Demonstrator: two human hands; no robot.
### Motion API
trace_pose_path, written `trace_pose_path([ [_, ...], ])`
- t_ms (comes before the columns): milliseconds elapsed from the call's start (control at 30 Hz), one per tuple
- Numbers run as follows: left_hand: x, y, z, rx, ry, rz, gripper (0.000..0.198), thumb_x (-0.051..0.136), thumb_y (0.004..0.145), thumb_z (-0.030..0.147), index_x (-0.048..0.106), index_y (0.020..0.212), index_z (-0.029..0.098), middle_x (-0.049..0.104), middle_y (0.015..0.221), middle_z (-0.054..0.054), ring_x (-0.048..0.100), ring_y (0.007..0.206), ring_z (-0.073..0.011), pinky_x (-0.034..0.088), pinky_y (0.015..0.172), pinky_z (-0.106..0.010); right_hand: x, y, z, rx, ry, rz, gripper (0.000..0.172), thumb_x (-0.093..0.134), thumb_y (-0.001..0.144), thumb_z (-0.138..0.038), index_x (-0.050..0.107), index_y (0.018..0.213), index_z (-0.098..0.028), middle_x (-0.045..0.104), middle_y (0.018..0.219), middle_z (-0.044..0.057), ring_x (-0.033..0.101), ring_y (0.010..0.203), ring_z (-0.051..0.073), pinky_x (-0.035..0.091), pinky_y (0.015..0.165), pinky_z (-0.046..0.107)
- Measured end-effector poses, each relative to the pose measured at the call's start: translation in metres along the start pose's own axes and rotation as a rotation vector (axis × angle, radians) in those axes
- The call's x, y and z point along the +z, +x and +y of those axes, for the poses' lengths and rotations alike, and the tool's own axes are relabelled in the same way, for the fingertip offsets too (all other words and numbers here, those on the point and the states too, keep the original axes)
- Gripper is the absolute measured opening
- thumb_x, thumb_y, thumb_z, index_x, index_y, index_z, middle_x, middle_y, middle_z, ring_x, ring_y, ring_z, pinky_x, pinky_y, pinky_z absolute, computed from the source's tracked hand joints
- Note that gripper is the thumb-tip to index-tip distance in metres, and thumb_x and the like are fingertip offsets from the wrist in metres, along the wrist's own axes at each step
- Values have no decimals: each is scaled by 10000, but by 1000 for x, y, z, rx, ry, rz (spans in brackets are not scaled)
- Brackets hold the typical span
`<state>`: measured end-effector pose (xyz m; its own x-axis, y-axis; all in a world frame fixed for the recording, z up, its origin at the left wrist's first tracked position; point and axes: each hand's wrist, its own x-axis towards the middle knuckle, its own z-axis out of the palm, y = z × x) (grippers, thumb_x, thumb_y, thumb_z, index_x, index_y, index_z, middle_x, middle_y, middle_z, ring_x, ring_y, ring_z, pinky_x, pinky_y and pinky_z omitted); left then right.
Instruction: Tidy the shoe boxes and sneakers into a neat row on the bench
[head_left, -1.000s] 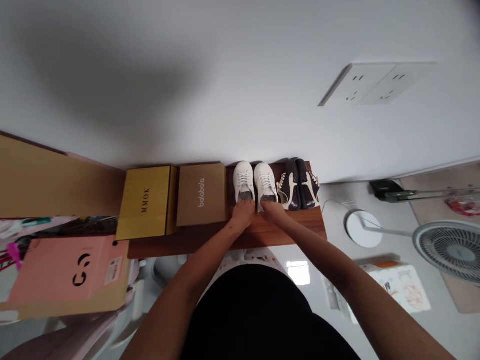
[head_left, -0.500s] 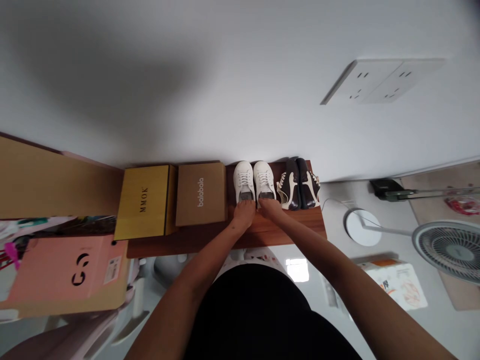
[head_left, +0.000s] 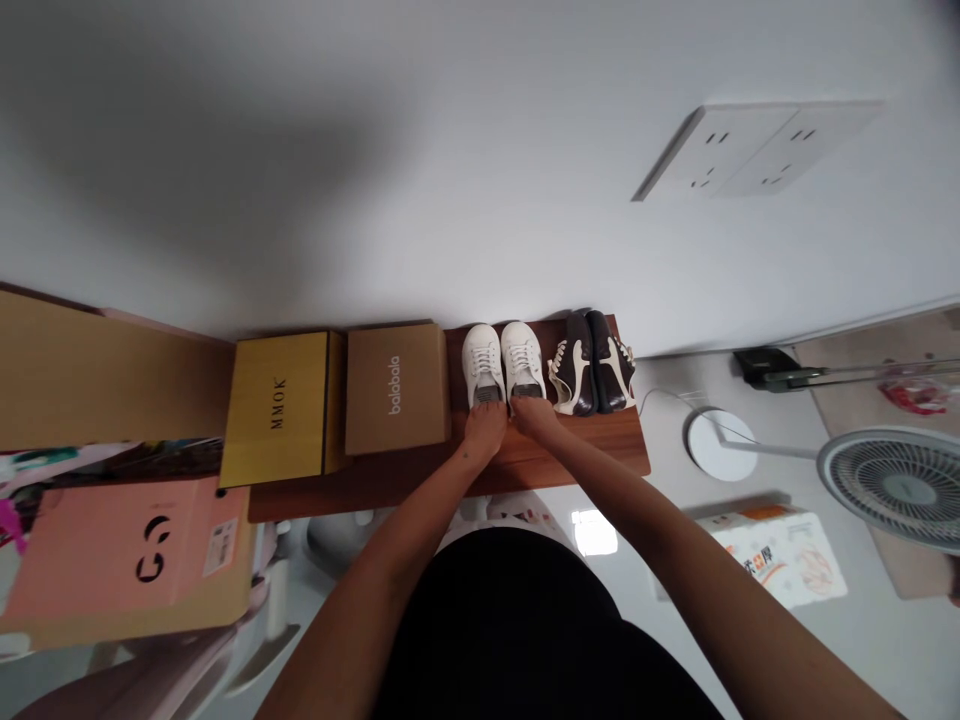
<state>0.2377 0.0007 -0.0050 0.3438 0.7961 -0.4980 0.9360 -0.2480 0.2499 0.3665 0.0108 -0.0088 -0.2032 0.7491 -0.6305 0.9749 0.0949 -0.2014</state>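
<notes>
Two white lace-up sneakers stand side by side on a reddish-brown wooden shelf (head_left: pixel 517 465), toes toward the wall. My left hand (head_left: pixel 486 428) is closed on the heel of the left white sneaker (head_left: pixel 482 358). The heel of the right white sneaker (head_left: pixel 522 355) is gripped by my right hand (head_left: pixel 534 415). Fingertips of both hands are partly hidden at the shoe openings, where grey insoles show. Just right of them sits a pair of dark brown and cream sneakers (head_left: pixel 592 365). A brown shoebox (head_left: pixel 396 388) marked "balabala" is to the left.
A yellow box (head_left: pixel 277 408) stands at the shelf's left part, with a pink box (head_left: pixel 112 545) lower left. The white wall (head_left: pixel 480 180) rises behind, bearing a socket plate (head_left: pixel 757 150). Right of the shelf are a fan (head_left: pixel 904 488) and a white printed package (head_left: pixel 784 555) on the floor.
The view has shifted and tilted slightly. Both hands stay at the heels of the white sneakers, and the shoes keep about the same place on the shelf.
</notes>
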Motion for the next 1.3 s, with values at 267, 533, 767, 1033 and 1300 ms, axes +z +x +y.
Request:
trace_pose_path([
  [267, -12, -7, 2, -55, 62, -20, 315, 373, 981, 107, 597, 1202, 81, 677, 1176, -199, 622, 1194, -290, 433, 1021, -352, -1, -12, -2, -20, 23, 128, 247, 523, 970, -243, 645, 1142, -115, 671, 1203, 213, 640, 1117, 301, 483, 938, 366],
  [533, -12, 1, 44, 63, -217, 132, 309, 582, 942, 227, 573, 1240, 142, 663, 1183, -144, 623, 1168, -251, 474, 1015, -368, 18, -69, 69, 44, 386, 575, 316, 467, 998, -339, 686, 1154, -171, 687, 1152, 146, 594, 1108, 277, 432, 1005, 388],
  [767, 24, 41, 104, 77, -405, 83, 567, 672, 892, 238, 452, 1406, 145, 592, 1363, -178, 537, 1329, -272, 442, 1087, -412, 50, -74, 177, 404, 566, 876, 577, 578, 888, -513, 577, 1296, -105, 648, 1226, 212, 549, 1199, 333, 442, 1030, 481],
  [1033, 20, 77, 127, -102, -321, -182, 507, 756, 828, 348, 620, 1261, 122, 694, 1261, -182, 661, 1196, -290, 520, 924, -318, 56, -41, 216, 231, 988, 510, 521, 709, 721, -618, 706, 951, -150, 743, 885, 76, 683, 883, 262, 553, 815, 371],
  [1300, 11, 75, 132, -13, -273, -149, 377, 696, 889, 356, 635, 1196, 147, 731, 1177, -148, 683, 1145, -268, 524, 908, -323, 43, -45, 218, 191, 909, 527, 512, 697, 755, -635, 682, 1012, -192, 761, 919, 34, 690, 896, 228, 537, 784, 310],
])
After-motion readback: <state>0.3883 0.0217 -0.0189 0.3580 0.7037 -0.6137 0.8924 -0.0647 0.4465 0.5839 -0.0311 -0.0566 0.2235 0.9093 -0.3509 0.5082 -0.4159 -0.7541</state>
